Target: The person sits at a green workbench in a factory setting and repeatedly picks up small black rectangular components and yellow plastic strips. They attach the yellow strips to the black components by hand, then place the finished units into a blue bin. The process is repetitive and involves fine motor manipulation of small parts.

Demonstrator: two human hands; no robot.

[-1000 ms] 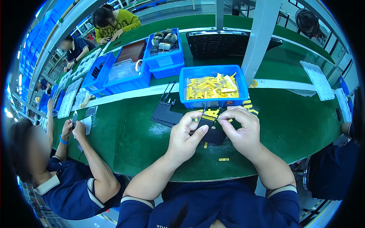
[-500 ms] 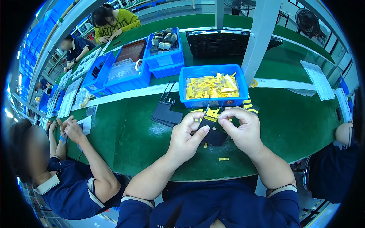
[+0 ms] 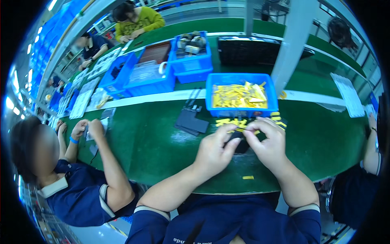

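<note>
A flat black piece (image 3: 237, 136) is being clasped between thumb and fingers of the left grip (image 3: 215, 150), largely hidden by them. A yellow strip (image 3: 240, 130) is being seen across its far part. The right grip (image 3: 268, 141) appears to be pinched at the strip's right end; what lies between its fingertips is being obscured by blur.

Risk, as judged: the strip could be set askew or creased should the piece be tilted under the left thumb, or be lifted again should it be sticking to the right fingertips. Loose strips (image 3: 227, 122) just beyond the grips could be caught by a knuckle.

Containers: beyond both grips, a heap of yellow strips (image 3: 239, 95) is being held in a blue bin (image 3: 227, 113). Farther off, left of the grips, wrapped items (image 3: 191, 44) are being carried by a stacked bin (image 3: 191, 65); beside it, clear plastic pieces (image 3: 144, 71) and a brown stack (image 3: 156, 53) are being contained in a longer bin (image 3: 154, 86). All are being supported by the green surface (image 3: 158, 142).
</note>
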